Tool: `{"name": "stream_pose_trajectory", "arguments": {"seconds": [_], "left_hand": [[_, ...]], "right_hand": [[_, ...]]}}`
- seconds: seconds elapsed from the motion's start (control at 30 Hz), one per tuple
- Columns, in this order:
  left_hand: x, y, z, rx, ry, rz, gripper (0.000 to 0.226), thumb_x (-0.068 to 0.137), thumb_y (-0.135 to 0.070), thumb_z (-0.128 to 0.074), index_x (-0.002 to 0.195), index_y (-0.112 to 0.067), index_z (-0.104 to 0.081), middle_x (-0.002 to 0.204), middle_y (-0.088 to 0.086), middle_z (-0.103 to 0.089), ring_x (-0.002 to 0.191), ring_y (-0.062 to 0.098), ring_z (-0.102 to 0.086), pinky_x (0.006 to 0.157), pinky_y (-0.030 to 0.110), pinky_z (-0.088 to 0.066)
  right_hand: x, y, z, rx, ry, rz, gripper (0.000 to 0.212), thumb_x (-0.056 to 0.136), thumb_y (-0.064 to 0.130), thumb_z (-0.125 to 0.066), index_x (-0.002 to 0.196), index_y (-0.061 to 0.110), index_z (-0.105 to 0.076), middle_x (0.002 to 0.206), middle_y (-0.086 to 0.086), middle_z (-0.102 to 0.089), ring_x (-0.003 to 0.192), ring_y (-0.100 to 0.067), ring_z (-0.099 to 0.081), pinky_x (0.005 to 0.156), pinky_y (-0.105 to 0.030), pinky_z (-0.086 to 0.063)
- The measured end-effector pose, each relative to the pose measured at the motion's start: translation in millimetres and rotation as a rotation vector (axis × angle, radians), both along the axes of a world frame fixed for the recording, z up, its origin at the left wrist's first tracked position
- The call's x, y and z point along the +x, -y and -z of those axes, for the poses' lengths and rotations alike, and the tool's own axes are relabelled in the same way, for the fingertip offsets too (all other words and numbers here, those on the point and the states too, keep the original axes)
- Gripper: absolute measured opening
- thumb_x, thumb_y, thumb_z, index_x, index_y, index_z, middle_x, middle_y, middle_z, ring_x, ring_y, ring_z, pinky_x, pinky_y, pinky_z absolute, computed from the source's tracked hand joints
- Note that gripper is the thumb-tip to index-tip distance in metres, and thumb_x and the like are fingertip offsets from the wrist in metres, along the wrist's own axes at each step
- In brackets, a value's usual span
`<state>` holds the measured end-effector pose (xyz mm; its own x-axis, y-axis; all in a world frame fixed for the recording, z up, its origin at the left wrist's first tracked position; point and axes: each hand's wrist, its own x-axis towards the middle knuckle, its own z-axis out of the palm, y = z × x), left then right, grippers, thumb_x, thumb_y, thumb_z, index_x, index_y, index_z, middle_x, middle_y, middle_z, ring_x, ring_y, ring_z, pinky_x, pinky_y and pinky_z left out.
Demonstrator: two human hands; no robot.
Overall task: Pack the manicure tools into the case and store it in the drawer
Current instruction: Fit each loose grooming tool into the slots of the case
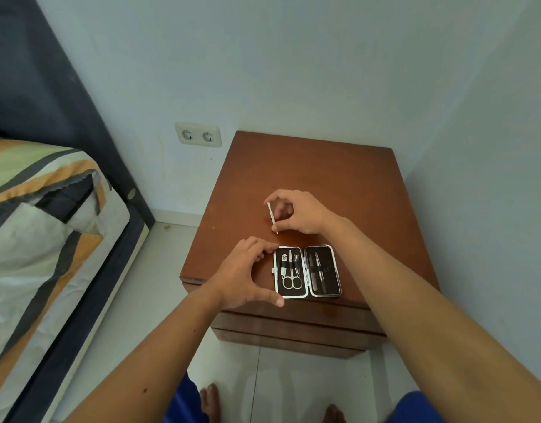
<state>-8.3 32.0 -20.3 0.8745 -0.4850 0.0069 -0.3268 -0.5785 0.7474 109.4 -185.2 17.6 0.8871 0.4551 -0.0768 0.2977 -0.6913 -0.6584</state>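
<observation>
A black manicure case (330,250) with a silver rim lies open flat on the brown nightstand (318,175), near its front edge. Scissors (291,280) and other small tools sit under the straps of its left half; tweezers (319,274) and a file lie in the right half. My left hand (246,274) rests against the case's left edge, fingers at its top corner and thumb at its bottom corner. My right hand (296,212), just behind the case, pinches a thin silver tool (272,216) between thumb and fingers, held above the tabletop.
The nightstand's drawer fronts (293,328) below the top are closed. A bed (46,227) with a striped cover stands to the left. A double wall socket (198,134) is on the wall behind. Walls close in behind and to the right. My bare feet are on the tiled floor.
</observation>
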Motion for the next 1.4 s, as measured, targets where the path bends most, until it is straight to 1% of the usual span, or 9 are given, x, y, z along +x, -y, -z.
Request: {"name": "stream_pose_trajectory", "arguments": {"seconds": [0.13, 0.27, 0.37, 0.53, 0.67, 0.93, 1.07, 1.27, 1.4], "left_hand": [[-1, 0, -1, 0.0, 0.007, 0.006, 0.108, 0.054, -0.067, -0.095, 0.146, -0.034, -0.048, 0.133, -0.019, -0.047, 0.12, -0.006, -0.041, 0.096, 0.006, -0.036], [-1, 0, 0, -0.01, -0.002, -0.004, 0.108, 0.053, -0.065, -0.096, 0.146, -0.035, -0.049, 0.134, -0.019, -0.048, 0.12, -0.007, -0.042, 0.096, 0.007, -0.037], [-2, 0, -1, -0.015, -0.013, -0.009, 0.109, 0.052, -0.065, -0.096, 0.146, -0.038, -0.048, 0.134, -0.021, -0.047, 0.121, -0.01, -0.041, 0.096, 0.007, -0.037], [-3, 1, 0, -0.018, -0.023, -0.004, 0.112, 0.05, -0.067, -0.096, 0.147, -0.039, -0.048, 0.134, -0.022, -0.047, 0.122, -0.009, -0.042, 0.1, 0.012, -0.038], [-4, 2, 1, -0.028, -0.025, -0.011, 0.111, 0.052, -0.063, -0.097, 0.147, -0.037, -0.048, 0.134, -0.023, -0.047, 0.122, -0.011, -0.041, 0.097, 0.006, -0.036], [-3, 2, 2, -0.036, -0.03, -0.017, 0.109, 0.052, -0.059, -0.099, 0.147, -0.038, -0.049, 0.134, -0.022, -0.047, 0.121, -0.012, -0.041, 0.098, 0.005, -0.036], [-2, 2, 2, -0.036, -0.026, -0.015, 0.11, 0.053, -0.06, -0.099, 0.147, -0.036, -0.049, 0.134, -0.021, -0.048, 0.123, -0.008, -0.042, 0.1, 0.007, -0.037], [-3, 2, 2, -0.033, -0.019, -0.015, 0.11, 0.052, -0.06, -0.098, 0.147, -0.034, -0.049, 0.133, -0.022, -0.048, 0.123, -0.008, -0.043, 0.099, 0.009, -0.037], [-4, 2, 2, -0.04, -0.024, -0.017, 0.11, 0.052, -0.059, -0.098, 0.148, -0.035, -0.049, 0.133, -0.022, -0.047, 0.122, -0.01, -0.042, 0.098, 0.006, -0.036]], "right_hand": [[-23, 7, -4, 0.177, -0.001, 0.094, 0.036, 0.086, 0.021, -0.084, 0.117, 0.033, -0.071, 0.082, 0.008, -0.079, 0.074, -0.01, -0.068, 0.081, -0.028, -0.05], [-46, 25, -16, 0.341, -0.053, 0.182, 0.042, 0.089, 0.017, -0.081, 0.125, 0.033, -0.067, 0.087, -0.003, -0.081, 0.088, -0.034, -0.072, 0.091, -0.046, -0.054], [-63, 43, -20, 0.369, -0.087, 0.217, 0.041, 0.089, 0.016, -0.081, 0.122, 0.033, -0.065, 0.087, -0.004, -0.081, 0.082, -0.026, -0.069, 0.095, -0.05, -0.053], [-90, 75, -16, 0.375, -0.121, 0.279, 0.038, 0.09, 0.017, -0.08, 0.121, 0.034, -0.066, 0.089, -0.004, -0.081, 0.092, -0.03, -0.075, 0.099, -0.044, -0.052], [-102, 89, -3, 0.378, -0.111, 0.314, 0.038, 0.09, 0.018, -0.082, 0.119, 0.038, -0.067, 0.089, -0.003, -0.081, 0.084, -0.016, -0.072, 0.093, -0.038, -0.051], [-106, 92, 21, 0.327, 0.032, 0.332, 0.041, 0.085, 0.017, -0.085, 0.117, 0.038, -0.072, 0.083, 0.007, -0.074, 0.067, -0.009, -0.052, 0.073, -0.024, -0.047], [-107, 94, 21, 0.21, 0.091, 0.307, 0.041, 0.084, 0.022, -0.087, 0.119, 0.038, -0.074, 0.098, 0.009, -0.06, 0.071, -0.004, -0.051, 0.073, -0.015, -0.044], [-113, 101, 20, 0.035, 0.115, 0.251, 0.035, 0.085, 0.035, -0.084, 0.119, 0.036, -0.074, 0.109, 0.012, -0.057, 0.084, -0.008, -0.059, 0.078, -0.016, -0.041], [-122, 106, 14, -0.046, 0.076, 0.203, 0.053, 0.083, 0.045, -0.083, 0.134, 0.04, -0.066, 0.115, 0.015, -0.05, 0.095, -0.005, -0.056, 0.078, -0.013, -0.039]]}}
